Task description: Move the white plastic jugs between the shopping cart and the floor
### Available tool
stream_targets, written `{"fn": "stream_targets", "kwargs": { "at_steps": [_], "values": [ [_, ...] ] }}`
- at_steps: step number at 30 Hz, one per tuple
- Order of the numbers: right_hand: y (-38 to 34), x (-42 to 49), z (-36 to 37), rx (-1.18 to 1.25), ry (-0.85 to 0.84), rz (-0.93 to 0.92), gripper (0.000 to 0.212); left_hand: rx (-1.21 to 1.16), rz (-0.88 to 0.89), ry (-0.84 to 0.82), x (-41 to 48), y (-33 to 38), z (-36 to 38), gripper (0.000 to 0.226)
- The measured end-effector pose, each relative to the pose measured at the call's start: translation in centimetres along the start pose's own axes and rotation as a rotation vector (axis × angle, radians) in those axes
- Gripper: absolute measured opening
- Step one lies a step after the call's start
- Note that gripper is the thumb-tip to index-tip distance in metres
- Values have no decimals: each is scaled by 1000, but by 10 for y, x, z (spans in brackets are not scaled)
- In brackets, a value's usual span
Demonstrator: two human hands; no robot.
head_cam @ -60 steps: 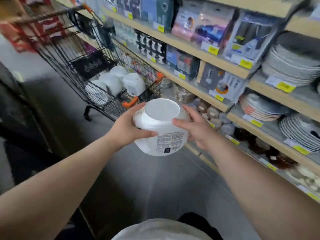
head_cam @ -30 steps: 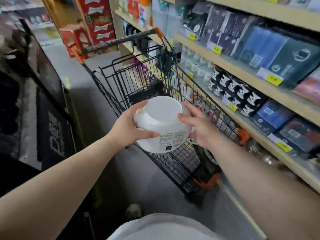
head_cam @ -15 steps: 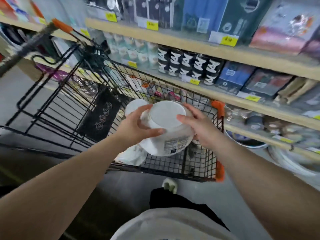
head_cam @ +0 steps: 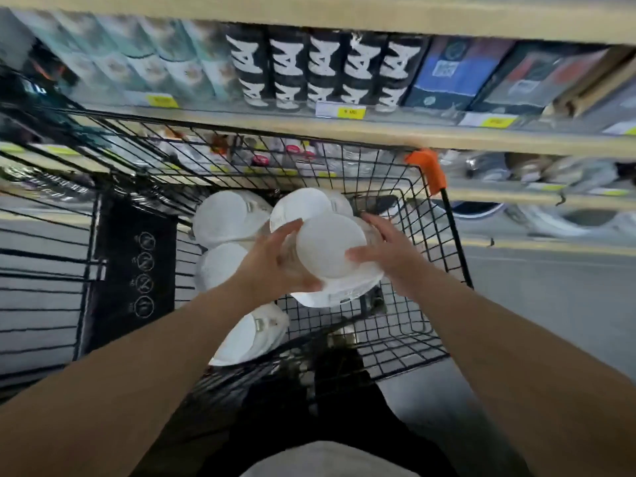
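Lowered now, the round white plastic jug point(head_cam: 330, 249) hangs inside the black wire shopping cart point(head_cam: 426, 256), towards its orange-capped corner and above the other white jugs point(head_cam: 223, 218) lying there. The left grip point(head_cam: 272, 266) and right grip point(head_cam: 389, 249) curl round its opposite sides. It seems light, stiff and smooth, so the flanks suit best.

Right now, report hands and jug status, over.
Left hand and right hand grip white plastic jug. Held over black wire shopping cart. Other white jugs inside, left of it.
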State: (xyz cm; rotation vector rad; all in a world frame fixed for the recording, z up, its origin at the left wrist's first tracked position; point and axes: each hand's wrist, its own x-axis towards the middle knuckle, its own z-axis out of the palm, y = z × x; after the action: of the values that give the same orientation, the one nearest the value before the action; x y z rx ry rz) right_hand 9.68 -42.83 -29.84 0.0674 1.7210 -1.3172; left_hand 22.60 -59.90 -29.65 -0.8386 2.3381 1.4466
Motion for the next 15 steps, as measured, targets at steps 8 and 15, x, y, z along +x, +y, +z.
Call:
{"fn": "stream_targets", "kwargs": {
  "at_steps": [8,15],
  "values": [
    [57,53,20,47,199,69,88,48,44,-205,70,-71,24,127],
    [84,79,20,-100,237,51,88,243,126,-136,94,-96,46,115]
  ]
}}
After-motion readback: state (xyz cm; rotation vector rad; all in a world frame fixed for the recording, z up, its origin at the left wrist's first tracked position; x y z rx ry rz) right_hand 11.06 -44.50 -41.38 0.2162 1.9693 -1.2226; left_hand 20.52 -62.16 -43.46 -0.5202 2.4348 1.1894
